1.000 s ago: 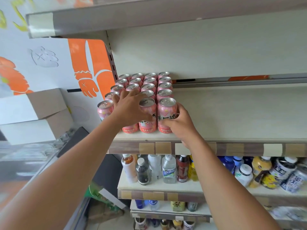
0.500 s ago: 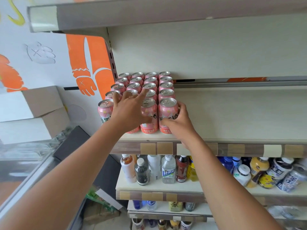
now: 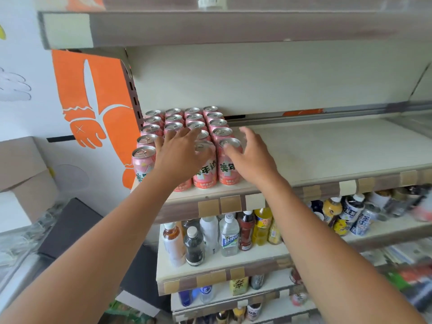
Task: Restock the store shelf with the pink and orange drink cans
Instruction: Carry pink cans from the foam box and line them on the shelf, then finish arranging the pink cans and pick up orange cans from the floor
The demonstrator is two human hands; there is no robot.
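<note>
Left hand (image 3: 180,152) open, fingers spread, laid over the front cans, gripping nothing. Right hand (image 3: 251,155) open, fingers loose, against the front-right can (image 3: 228,170), thumb at its lid; no grip visible. Pink cans (image 3: 211,119) stand upright in rows at the left end of the shelf (image 3: 327,150). Bottles (image 3: 229,235) on the shelf below.

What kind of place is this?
Most likely a small shop's drinks aisle: a tiered shelf with label strips on its edge, rows of identical pink cans, and mixed bottled drinks underneath.
</note>
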